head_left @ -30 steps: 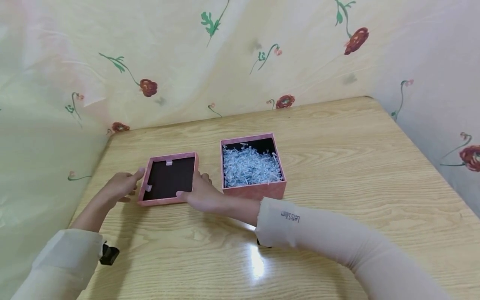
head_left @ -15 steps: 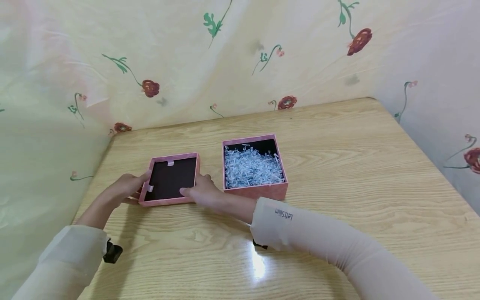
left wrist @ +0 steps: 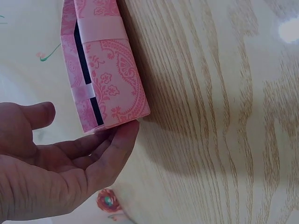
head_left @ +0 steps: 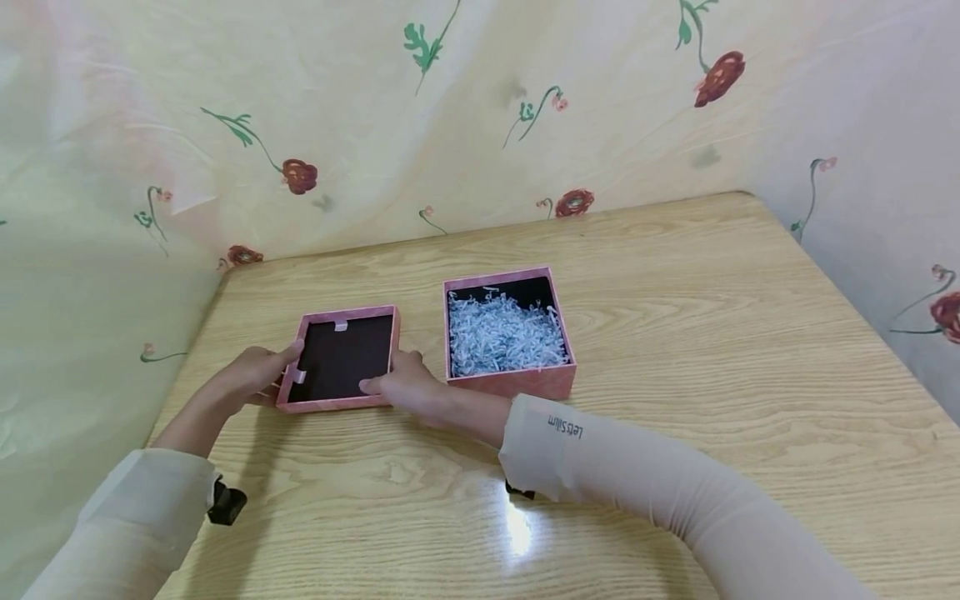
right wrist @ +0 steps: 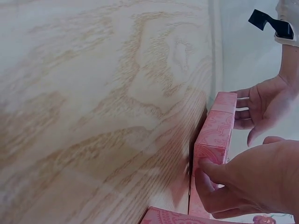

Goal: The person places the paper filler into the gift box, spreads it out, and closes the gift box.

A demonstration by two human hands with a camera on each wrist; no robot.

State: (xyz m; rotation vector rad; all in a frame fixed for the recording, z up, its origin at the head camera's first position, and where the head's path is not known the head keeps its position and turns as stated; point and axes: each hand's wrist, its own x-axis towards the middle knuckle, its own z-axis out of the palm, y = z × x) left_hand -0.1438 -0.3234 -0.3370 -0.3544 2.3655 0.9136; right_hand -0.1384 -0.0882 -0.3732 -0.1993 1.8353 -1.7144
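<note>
A pink square box lid (head_left: 337, 358) lies with its black inside up on the left of the table, ribbon strips crossing its rim. In the left wrist view its paisley side (left wrist: 119, 79) shows. My left hand (head_left: 258, 371) touches the lid's left side with extended fingers; its thumb stands apart from the lid in the left wrist view. My right hand (head_left: 412, 387) grips the lid's near right corner, thumb over the rim and fingers outside. Right of that hand stands the pink box (head_left: 513, 383), holding pale blue shredded paper (head_left: 506, 333).
Wood-grain table (head_left: 712, 333) extends right of the box and in front of the lid. Flowered sheeting (head_left: 465, 108) hangs behind the table and along both sides. A black wrist mount (head_left: 225, 502) sits at the left cuff.
My left hand has moved right, from just beside the lid to its left side. The right hand has kept its grip on the corner. Lid and box look unmoved.
</note>
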